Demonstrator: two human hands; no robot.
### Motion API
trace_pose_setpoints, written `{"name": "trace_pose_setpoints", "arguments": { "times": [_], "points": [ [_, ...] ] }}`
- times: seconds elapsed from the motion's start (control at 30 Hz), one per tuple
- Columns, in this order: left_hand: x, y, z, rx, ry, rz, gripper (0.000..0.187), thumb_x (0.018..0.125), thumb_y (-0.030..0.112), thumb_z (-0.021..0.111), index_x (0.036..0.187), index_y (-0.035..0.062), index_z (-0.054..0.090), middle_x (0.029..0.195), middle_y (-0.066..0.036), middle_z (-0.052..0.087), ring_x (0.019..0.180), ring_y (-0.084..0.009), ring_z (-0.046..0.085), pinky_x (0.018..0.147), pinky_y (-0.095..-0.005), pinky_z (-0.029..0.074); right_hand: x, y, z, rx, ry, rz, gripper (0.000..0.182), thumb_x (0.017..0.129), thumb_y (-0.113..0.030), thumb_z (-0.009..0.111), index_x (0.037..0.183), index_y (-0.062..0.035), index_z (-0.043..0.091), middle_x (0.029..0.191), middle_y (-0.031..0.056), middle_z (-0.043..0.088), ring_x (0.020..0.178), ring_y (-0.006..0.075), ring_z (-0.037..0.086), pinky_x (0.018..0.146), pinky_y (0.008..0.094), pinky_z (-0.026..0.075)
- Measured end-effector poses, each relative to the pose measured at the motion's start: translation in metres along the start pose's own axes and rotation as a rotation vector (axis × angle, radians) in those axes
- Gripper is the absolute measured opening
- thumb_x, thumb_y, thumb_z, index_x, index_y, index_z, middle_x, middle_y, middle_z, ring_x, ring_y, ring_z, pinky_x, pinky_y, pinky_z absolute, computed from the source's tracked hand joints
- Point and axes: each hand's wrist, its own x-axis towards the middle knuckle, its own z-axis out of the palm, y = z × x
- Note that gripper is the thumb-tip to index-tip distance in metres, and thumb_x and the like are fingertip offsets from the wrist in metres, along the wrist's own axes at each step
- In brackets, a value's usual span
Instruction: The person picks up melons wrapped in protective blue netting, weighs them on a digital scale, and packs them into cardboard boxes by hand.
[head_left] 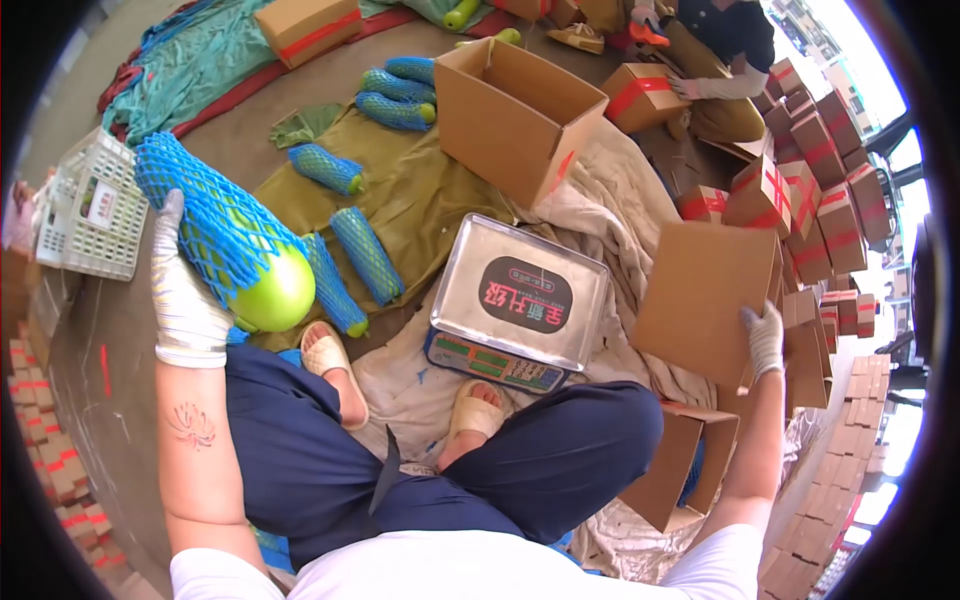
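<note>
Blue-netted gourd [272,292] sits just right of our left hand [182,272], which holds it; our right hand [765,338] grips the carton [700,290] leftward. If the net [185,190] slips, we could drop the gourd.

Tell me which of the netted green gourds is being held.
The netted gourd in the gloved left hand, its green end bare of blue net; the gourds ahead lie on the ground.

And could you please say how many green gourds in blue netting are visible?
7: one gourd in the left hand, three gourds clustered beside the open carton, one lone gourd nearer, two gourds near the left sandal. Blue netting inside the lower carton suggests more may be hidden.
</note>
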Motion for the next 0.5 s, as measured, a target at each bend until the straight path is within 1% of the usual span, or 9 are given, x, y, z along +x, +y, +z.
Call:
{"name": "trace_pose_setpoints", "arguments": {
  "times": [0.07, 0.1, 0.17, 0.23, 0.27, 0.3, 0.33, 0.47, 0.5],
  "points": [
    [-0.004, 0.001, 0.000, 0.004, 0.038, -0.013, 0.043, 0.087, 0.034, 0.069, 0.121, 0.0107, 0.058, 0.112, -0.007, 0.064, 0.101, -0.0227, 0.062, 0.094, -0.0414, 0.049, -0.017, 0.026, 0.029, -0.276, 0.030, 0.104, 0.031, 0.079, -0.016, 0.071, 0.106, -0.0008, 0.065, 0.103, 0.0201, 0.069, 0.095, 0.0357, 0.066, 0.086, 0.0387, 0.050],
    [-0.002, 0.002, -0.006, -0.011, 0.031, -0.026, 0.044, 0.088, 0.035, 0.068, 0.122, 0.0102, 0.057, 0.112, -0.007, 0.064, 0.101, -0.0232, 0.062, 0.093, -0.0417, 0.050, -0.025, 0.048, 0.047, -0.459, -0.002, 0.187, 0.032, 0.082, -0.017, 0.070, 0.109, -0.0029, 0.064, 0.107, 0.0195, 0.068, 0.102, 0.0384, 0.063, 0.088, 0.0408, 0.049],
    [-0.003, 0.002, -0.006, -0.006, 0.045, -0.007, 0.043, 0.088, 0.035, 0.068, 0.122, 0.0104, 0.057, 0.111, -0.007, 0.064, 0.101, -0.0232, 0.062, 0.093, -0.0416, 0.050, -0.012, 0.124, 0.073, -0.617, -0.039, 0.399, 0.034, 0.085, -0.021, 0.068, 0.114, -0.0055, 0.059, 0.112, 0.0195, 0.066, 0.107, 0.0375, 0.062, 0.090, 0.0424, 0.049],
    [0.001, 0.004, -0.016, -0.014, 0.026, -0.017, 0.049, 0.089, 0.038, 0.067, 0.128, 0.0101, 0.055, 0.119, -0.010, 0.062, 0.107, -0.0272, 0.059, 0.100, -0.0465, 0.045, 0.014, 0.115, 0.084, -0.686, -0.003, 0.536, 0.034, 0.086, -0.023, 0.067, 0.114, -0.0065, 0.057, 0.117, 0.0209, 0.063, 0.109, 0.0384, 0.061, 0.091, 0.0443, 0.049],
    [-0.001, 0.004, -0.013, -0.003, 0.031, -0.031, 0.049, 0.089, 0.038, 0.067, 0.128, 0.0101, 0.055, 0.119, -0.010, 0.062, 0.107, -0.0272, 0.059, 0.100, -0.0465, 0.045, 0.031, 0.058, 0.074, -0.721, 0.043, 0.548, 0.034, 0.086, -0.023, 0.067, 0.113, -0.0069, 0.056, 0.121, 0.0218, 0.060, 0.110, 0.0394, 0.060, 0.092, 0.0455, 0.049],
    [-0.004, 0.006, -0.006, 0.008, -0.006, -0.052, 0.049, 0.089, 0.039, 0.066, 0.127, 0.0102, 0.055, 0.118, -0.010, 0.063, 0.107, -0.0269, 0.059, 0.100, -0.0462, 0.045, 0.043, -0.014, 0.070, -0.765, 0.069, 0.360, 0.039, 0.085, -0.023, 0.067, 0.118, -0.0056, 0.056, 0.125, 0.0224, 0.057, 0.116, 0.0400, 0.056, 0.094, 0.0460, 0.048],
    [-0.004, 0.006, 0.002, 0.016, -0.051, -0.070, 0.049, 0.089, 0.040, 0.066, 0.127, 0.0103, 0.056, 0.117, -0.010, 0.063, 0.107, -0.0266, 0.059, 0.100, -0.0459, 0.045, 0.073, -0.004, 0.078, -0.773, 0.129, 0.015, 0.050, 0.083, -0.022, 0.069, 0.126, -0.0030, 0.053, 0.130, 0.0223, 0.055, 0.123, 0.0383, 0.051, 0.099, 0.0451, 0.045],
    [-0.002, -0.003, 0.021, 0.078, 0.092, -0.002, 0.056, 0.087, 0.041, 0.068, 0.129, 0.0087, 0.052, 0.116, -0.014, 0.061, 0.102, -0.0310, 0.061, 0.092, -0.0505, 0.050, 0.130, -0.207, 0.160, -0.331, 0.200, -0.591, 0.060, 0.081, -0.019, 0.070, 0.134, -0.0011, 0.048, 0.139, 0.0223, 0.048, 0.128, 0.0389, 0.045, 0.109, 0.0430, 0.036],
    [-0.001, -0.004, 0.022, 0.075, 0.100, -0.012, 0.052, 0.087, 0.039, 0.069, 0.126, 0.0079, 0.054, 0.113, -0.012, 0.062, 0.101, -0.0283, 0.061, 0.093, -0.0469, 0.050, 0.130, -0.249, 0.183, -0.297, 0.244, -0.753, 0.064, 0.080, -0.021, 0.072, 0.135, -0.0018, 0.047, 0.141, 0.0228, 0.046, 0.128, 0.0395, 0.045, 0.109, 0.0437, 0.036]
  ]
}}
